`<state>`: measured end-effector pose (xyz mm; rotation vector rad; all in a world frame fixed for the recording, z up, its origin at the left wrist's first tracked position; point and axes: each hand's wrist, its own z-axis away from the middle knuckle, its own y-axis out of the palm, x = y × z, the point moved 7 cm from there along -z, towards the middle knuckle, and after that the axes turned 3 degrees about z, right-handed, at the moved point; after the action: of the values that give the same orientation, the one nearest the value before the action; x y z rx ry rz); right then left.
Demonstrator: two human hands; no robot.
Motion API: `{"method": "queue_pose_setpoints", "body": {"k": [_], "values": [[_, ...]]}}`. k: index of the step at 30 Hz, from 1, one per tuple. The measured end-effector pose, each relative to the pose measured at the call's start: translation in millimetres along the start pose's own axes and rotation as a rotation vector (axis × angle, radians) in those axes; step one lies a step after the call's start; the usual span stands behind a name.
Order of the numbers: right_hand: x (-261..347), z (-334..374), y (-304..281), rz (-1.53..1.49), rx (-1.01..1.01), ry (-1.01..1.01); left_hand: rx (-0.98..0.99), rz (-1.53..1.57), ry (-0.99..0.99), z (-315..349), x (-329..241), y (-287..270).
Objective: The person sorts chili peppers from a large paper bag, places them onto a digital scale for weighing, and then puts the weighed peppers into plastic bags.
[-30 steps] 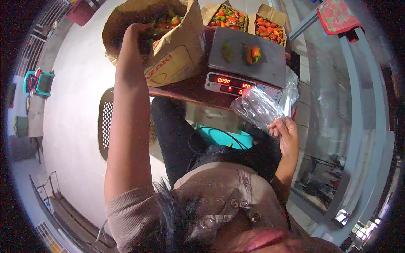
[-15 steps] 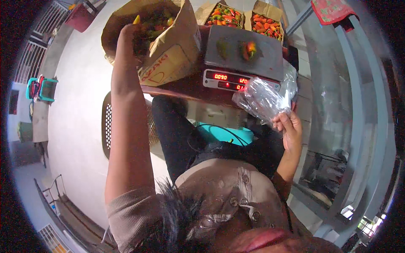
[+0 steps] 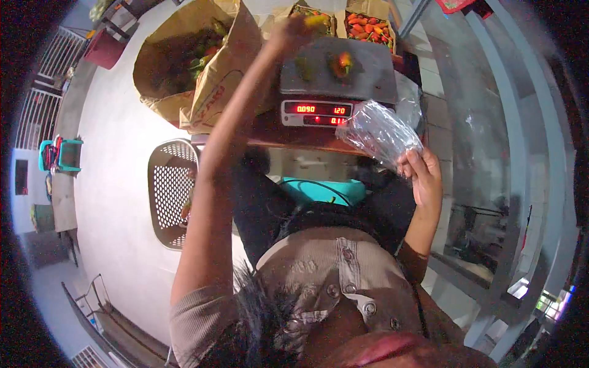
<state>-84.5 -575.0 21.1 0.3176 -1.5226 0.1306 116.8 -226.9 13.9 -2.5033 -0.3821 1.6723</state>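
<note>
My left hand (image 3: pixel 292 32), smeared by motion, is closed on a yellow pepper (image 3: pixel 316 21) above the far left edge of the weighing scale (image 3: pixel 374 80). A red-orange pepper (image 3: pixel 343 62) lies on the scale's grey platform, with a dim greenish patch (image 3: pixel 304 69) to its left. In my right hand (image 3: pixel 422 173) a clear plastic bag (image 3: pixel 381 130) is pinched by its end; it hangs in front of the scale's red-lit display (image 3: pixel 316 115). At left, a large brown paper bag (image 3: pixel 211 101) stands with its mouth spread, holding green and red peppers (image 3: pixel 205 58).
Behind the scale, a box of red-orange peppers (image 3: pixel 368 29) stands beside another box of peppers (image 3: pixel 300 10). A perforated plastic basket (image 3: pixel 173 196) is on the floor at left. Below the table edge sits a teal basin (image 3: pixel 325 190). Grey metal bars (image 3: pixel 515 122) run along the right.
My left hand has come out of the paper bag with a yellow pepper and swung right, over the scale's far left edge. My right hand still holds the plastic bag. The view has shifted slightly.
</note>
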Motion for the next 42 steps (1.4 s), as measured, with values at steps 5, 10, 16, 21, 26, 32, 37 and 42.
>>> {"method": "queue_pose_setpoints", "body": {"k": [5, 10, 16, 21, 26, 32, 37, 42], "values": [[-7.8, 8.5, -21.0, -0.025, -0.119, 0.016, -0.303, -0.516, 0.156, 15.2, 20.2, 65.5], [-7.7, 7.1, -22.2, -0.02, -0.07, 0.022, -0.116, -0.16, -0.115, 20.1, 96.3, 87.2], [-5.8, 2.4, -28.3, -0.004, -0.098, 0.007, -0.264, -0.235, -0.322, 49.8, 76.8, 67.5], [-2.0, -7.6, -21.7, -0.022, -0.046, -0.01, -0.183, -0.797, -0.286, 58.8, 198.9, -5.9], [6.9, -6.8, -38.7, -0.012, -0.119, -0.049, -0.189, -0.577, -0.267, 43.1, 177.0, 51.7], [7.8, -2.9, -45.8, 0.011, -0.13, -0.046, -0.209, -0.479, -0.257, 39.2, 154.7, 63.3], [9.6, -2.6, -45.4, 0.005, -0.112, -0.049, -0.209, -0.434, -0.269, 34.3, 150.1, 61.1], [17.6, -0.9, -38.9, 0.021, -0.133, -0.065, -0.228, -0.402, -0.31, 38.7, 141.4, 38.8]]}}
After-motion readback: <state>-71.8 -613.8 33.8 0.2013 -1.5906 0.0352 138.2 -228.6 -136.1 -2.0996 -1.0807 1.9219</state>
